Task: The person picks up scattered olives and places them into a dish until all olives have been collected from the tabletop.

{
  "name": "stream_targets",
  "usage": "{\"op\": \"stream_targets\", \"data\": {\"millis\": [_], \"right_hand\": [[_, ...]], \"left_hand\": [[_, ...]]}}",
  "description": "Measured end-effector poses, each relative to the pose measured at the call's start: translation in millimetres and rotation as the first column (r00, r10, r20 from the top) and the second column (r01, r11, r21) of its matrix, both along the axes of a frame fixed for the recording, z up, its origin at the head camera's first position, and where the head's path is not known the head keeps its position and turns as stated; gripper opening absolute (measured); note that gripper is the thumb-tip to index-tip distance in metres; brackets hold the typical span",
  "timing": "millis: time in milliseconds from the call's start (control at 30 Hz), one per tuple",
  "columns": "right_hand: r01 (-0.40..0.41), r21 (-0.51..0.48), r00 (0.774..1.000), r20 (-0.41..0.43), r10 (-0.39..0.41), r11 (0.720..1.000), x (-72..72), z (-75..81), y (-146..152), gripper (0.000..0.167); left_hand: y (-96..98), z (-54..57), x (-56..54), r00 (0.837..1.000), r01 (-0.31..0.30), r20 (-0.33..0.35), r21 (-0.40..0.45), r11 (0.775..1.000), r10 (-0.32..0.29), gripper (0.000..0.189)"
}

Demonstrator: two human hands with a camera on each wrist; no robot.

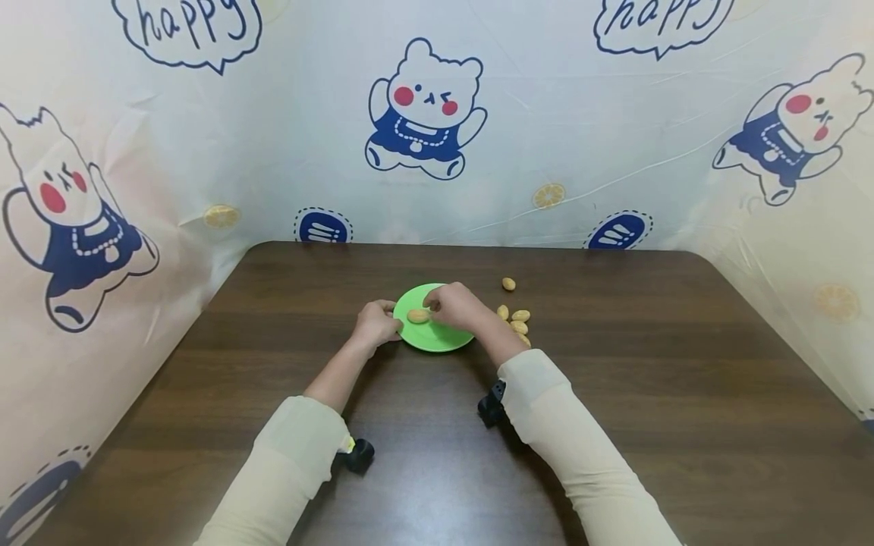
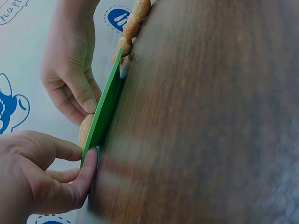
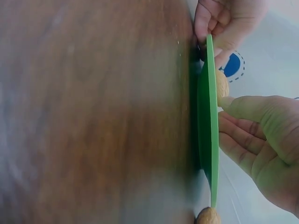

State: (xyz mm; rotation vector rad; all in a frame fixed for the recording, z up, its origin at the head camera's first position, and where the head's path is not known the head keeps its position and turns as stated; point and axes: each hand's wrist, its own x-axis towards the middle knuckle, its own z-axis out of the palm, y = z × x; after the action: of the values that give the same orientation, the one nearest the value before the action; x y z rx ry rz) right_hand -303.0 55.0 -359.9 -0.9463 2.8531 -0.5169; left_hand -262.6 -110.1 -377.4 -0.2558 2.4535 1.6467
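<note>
- Peanut (image 1: 418,316) lying on the left half of a green plate (image 1: 437,343), close to the middle of the head view, its long side running roughly left to right
- Left hand (image 1: 377,324) at the plate's left edge, thumb and fingers pinching the rim; the left wrist view shows this grip at lower left, with the peanut just beyond it
- Right hand (image 1: 459,307) over the upper right part of the plate, fingers bent and reaching toward the peanut; in the right wrist view the thumb appears to touch it, but whether it is pinched or merely touched I cannot tell
- Brown wooden desk (image 1: 614,394) under the plate, filling most of the lower frame
- Cluster of peanuts (image 1: 520,327) on the desk just right of the plate, partly hidden by the right forearm; a lone peanut (image 1: 508,284) sits apart, above the cluster in the frame
- Cream sleeves (image 1: 580,447) entering from the bottom of the frame, a small black device (image 1: 358,456) at each cuff
- Pale backdrop (image 1: 293,121) across the upper frame, printed with blue-clothed cartoon bears (image 1: 423,136)
</note>
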Motion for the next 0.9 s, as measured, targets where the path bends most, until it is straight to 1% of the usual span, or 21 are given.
{"op": "stream_targets", "data": {"millis": [367, 600, 767, 900], "right_hand": [[0.037, -0.022, 0.999, 0.031, -0.037, 0.999, 0.4, 5.0, 14, 0.028], [0.105, -0.066, 0.993, 0.065, -0.1, 0.992, 0.7, 9.6, 29, 0.03], [0.152, -0.089, 0.988, 0.053, -0.147, 0.984, -2.0, 8.2, 40, 0.031], [0.177, -0.108, 0.984, 0.013, -0.177, 0.978, -5.1, 5.4, 49, 0.031]], "left_hand": [[-0.4, -0.7, 0.3, 1.0, 0.004, -0.001, 0.004, 1.0, -0.004, 0.051], [-0.3, -0.7, -0.2, 1.0, 0.002, 0.003, -0.004, 1.0, -0.002, 0.051], [-0.6, -1.3, -0.6, 1.0, 0.002, 0.001, -0.008, 1.0, -0.002, 0.052], [-0.8, -1.4, -0.4, 1.0, 0.001, 0.002, -0.005, 1.0, -0.001, 0.052]]}}
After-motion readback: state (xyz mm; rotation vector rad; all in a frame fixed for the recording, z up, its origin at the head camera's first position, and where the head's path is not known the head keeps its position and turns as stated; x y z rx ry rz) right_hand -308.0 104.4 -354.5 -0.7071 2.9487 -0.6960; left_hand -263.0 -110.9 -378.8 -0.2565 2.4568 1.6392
